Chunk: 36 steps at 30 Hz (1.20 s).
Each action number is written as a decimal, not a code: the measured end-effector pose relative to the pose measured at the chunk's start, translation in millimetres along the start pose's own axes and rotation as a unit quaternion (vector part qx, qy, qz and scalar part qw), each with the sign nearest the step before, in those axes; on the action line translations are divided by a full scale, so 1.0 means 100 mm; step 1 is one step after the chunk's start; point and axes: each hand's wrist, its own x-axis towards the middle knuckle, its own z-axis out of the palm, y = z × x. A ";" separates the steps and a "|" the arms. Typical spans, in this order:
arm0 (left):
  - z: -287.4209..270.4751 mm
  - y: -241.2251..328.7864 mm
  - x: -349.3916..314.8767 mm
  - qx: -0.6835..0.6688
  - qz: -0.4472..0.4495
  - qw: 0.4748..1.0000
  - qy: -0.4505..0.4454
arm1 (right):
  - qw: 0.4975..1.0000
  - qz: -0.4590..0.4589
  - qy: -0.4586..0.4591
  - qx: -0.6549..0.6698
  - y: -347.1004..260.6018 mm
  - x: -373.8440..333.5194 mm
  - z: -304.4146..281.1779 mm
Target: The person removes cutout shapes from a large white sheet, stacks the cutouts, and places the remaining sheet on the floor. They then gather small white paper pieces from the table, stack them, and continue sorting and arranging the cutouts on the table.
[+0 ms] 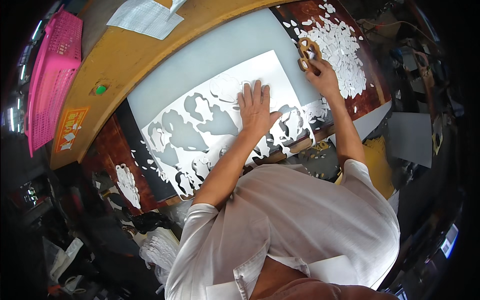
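My left hand (256, 112) lies flat, fingers spread, on a white sheet (270, 67). Several shaped holes run through the sheet's left and near parts, and outlines of a cut shape show just left of my fingers. Under the sheet is a pale grey cutting board (200, 62). At the board's far right, my right hand (324, 79) grips a brown cutting die (308, 50) with a curvy outline and openings; white bits show in the openings. The die is beside a heap of small white offcuts (345, 57); whether it touches the board I cannot tell.
A yellow machine beam (107, 60) with a green button (101, 89) spans the far side. A pink basket (52, 70) and a printed paper (145, 19) are by it. White cut pieces (128, 185) are stacked at left; a grey sheet (410, 137) is at right.
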 end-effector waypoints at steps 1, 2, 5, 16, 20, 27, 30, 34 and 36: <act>-0.05 -0.07 -0.01 0.001 0.011 1.000 -0.001 | 0.992 -0.069 0.045 -0.100 -0.13 -0.11 0.00; -0.09 -0.14 -0.02 -0.001 0.025 1.000 -0.002 | 0.966 -0.137 0.090 -0.198 -0.26 -0.21 0.01; -0.12 -0.26 0.09 -0.033 0.041 0.998 -0.047 | 0.985 -0.125 0.019 -0.114 -0.59 -0.50 0.17; -0.08 -0.30 -0.11 -0.217 -0.014 0.976 -0.001 | 0.869 0.132 -0.398 0.263 -0.65 -0.73 0.34; -0.19 -0.27 -0.22 -0.218 -0.016 0.976 0.023 | 0.760 0.237 -0.370 0.479 -0.75 -0.86 0.43; -0.13 -0.38 -0.35 -0.280 0.003 0.960 0.026 | 0.730 0.252 -0.305 0.557 -0.87 -1.03 0.48; -0.01 -0.45 -0.44 -0.418 -0.069 0.906 -0.016 | 0.720 0.326 -0.260 0.554 -0.98 -1.17 0.43; -0.68 -1.12 -0.22 -0.326 -0.157 0.928 0.087 | 0.826 0.315 -0.230 0.406 -0.95 -1.06 0.33; -1.37 -1.90 -0.21 -0.230 -0.362 0.887 0.169 | 0.838 0.300 -0.158 0.428 -0.85 -0.95 0.37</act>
